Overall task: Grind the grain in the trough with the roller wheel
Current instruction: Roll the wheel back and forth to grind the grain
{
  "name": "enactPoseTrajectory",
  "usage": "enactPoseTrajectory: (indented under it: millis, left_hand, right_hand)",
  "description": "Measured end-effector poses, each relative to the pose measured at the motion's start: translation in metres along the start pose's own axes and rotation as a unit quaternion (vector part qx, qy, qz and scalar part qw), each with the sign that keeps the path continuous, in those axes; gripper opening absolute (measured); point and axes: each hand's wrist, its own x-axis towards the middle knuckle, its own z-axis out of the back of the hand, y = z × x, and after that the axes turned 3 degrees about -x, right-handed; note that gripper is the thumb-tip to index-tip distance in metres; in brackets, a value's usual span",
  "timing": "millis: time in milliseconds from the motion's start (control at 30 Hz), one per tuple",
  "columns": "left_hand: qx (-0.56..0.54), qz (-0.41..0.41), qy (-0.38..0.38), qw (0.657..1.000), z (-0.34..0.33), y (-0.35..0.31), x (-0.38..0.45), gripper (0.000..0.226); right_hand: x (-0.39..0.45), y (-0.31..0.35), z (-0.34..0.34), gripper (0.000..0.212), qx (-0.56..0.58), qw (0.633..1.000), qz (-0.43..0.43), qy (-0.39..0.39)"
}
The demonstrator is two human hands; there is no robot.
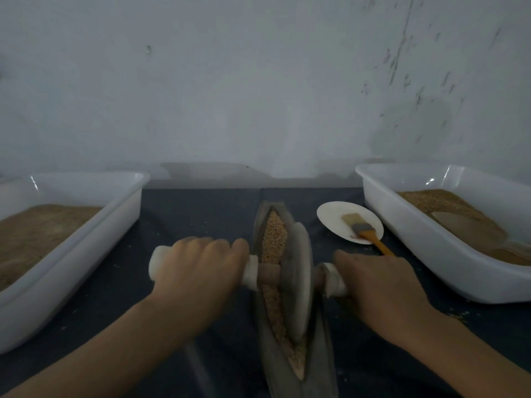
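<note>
While gripped at both ends of its axle, stands upright in the groove: grey stone roller wheel [298, 282], disc on edge, set about midway along the long grey boat-shaped stone trough [265, 349]. Runs straight away from the body, that trough, long axis near-to-far, dead centre between the arms. Crosses it at right angles, the axle with its white-wrapped handle ends. Left hand [198, 268] curled round the left handle, fingers wrapped over the top; right hand [379, 285] likewise closed round the right handle. Equally near, both hands, one on each side of the wheel. Lies along the groove both ahead of and behind the disc: pale tan grain [274, 237], coarser-looking at the far end. Calls, probably, for an even push and pull along the trough's length, kept level so the disc does not tip or climb the rim.

To the right and just beyond the right hand: small white round plate [333, 216] with an orange-handled flat brush [365, 229] on it, handle tip close to the knuckles. Flanking, well apart: white plastic tub of brown meal [120, 202] left, white plastic tub of grain with a scoop [402, 222] right. Underneath, dark cloth-covered table [186, 219].
</note>
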Motion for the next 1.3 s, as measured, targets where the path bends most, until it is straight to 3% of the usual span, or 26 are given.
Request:
enactPoseTrajectory:
  millis: [133, 367, 500, 600, 667, 767, 900, 1100, 1300]
  left_hand:
    - [0.012, 0.069, 0.024, 0.997, -0.037, 0.013, 0.040, 0.031]
    - [-0.019, 0.115, 0.041, 0.992, -0.056, 0.029, 0.069, 0.026]
    - [-0.030, 0.080, 0.031, 0.996, -0.032, 0.013, 0.029, 0.029]
    - [-0.026, 0.005, -0.052, 0.998, -0.010, 0.001, -0.005, 0.046]
    - [-0.017, -0.002, -0.072, 0.997, -0.007, -0.001, -0.016, 0.049]
    - [-0.015, 0.017, -0.033, 0.999, -0.015, 0.003, -0.008, 0.051]
    - [0.000, 0.073, -0.003, 0.997, -0.046, 0.016, 0.028, 0.037]
    - [-0.039, 0.132, 0.020, 0.990, -0.073, 0.035, 0.070, 0.024]
    - [-0.032, 0.095, 0.039, 0.994, -0.043, 0.017, 0.025, 0.034]
  right_hand:
    - [0.042, -0.004, -0.020, 0.025, -0.002, 1.000, -0.021, -0.016]
    - [0.091, -0.006, -0.025, 0.022, -0.035, 0.997, -0.015, -0.068]
    - [0.049, -0.002, -0.019, 0.023, -0.021, 0.997, 0.018, -0.077]
    - [0.013, 0.001, -0.008, 0.044, -0.002, 0.990, 0.041, -0.134]
    - [0.000, 0.003, -0.002, 0.053, -0.016, 0.991, 0.045, -0.125]
    - [0.008, 0.001, -0.006, 0.048, -0.043, 0.994, 0.036, -0.090]
    - [0.047, -0.003, -0.017, 0.027, -0.056, 0.992, 0.028, -0.105]
    - [0.106, -0.004, -0.026, 0.025, -0.061, 0.993, -0.002, -0.102]
    - [0.046, 0.005, -0.010, 0.033, -0.101, 0.985, 0.027, -0.134]
